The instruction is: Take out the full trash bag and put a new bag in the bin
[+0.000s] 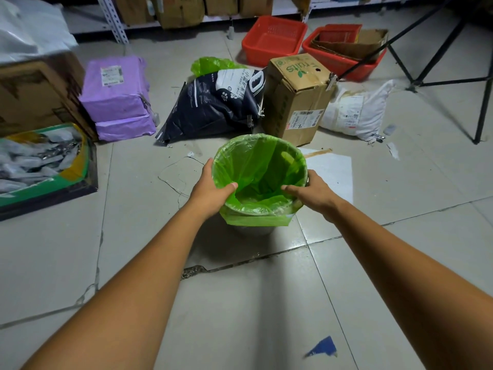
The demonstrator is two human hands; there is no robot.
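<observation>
A small grey bin (253, 230) stands on the tiled floor in the middle of the view. A thin green bag (256, 166) lines it, its edge folded over the rim all around and hanging down the near side. My left hand (213, 186) grips the bag's edge at the left rim, thumb inside. My right hand (310, 190) grips the edge at the right rim, fingers reaching inward. Another green bag (210, 64) lies crumpled on the floor behind a dark sack.
Behind the bin lie a dark printed sack (218, 105), a cardboard box (296, 100), a white parcel (357, 113) and purple parcels (117, 97). Red baskets (274, 38) sit further back. An open box (45, 166) is at the left, a black stand (480, 76) at the right.
</observation>
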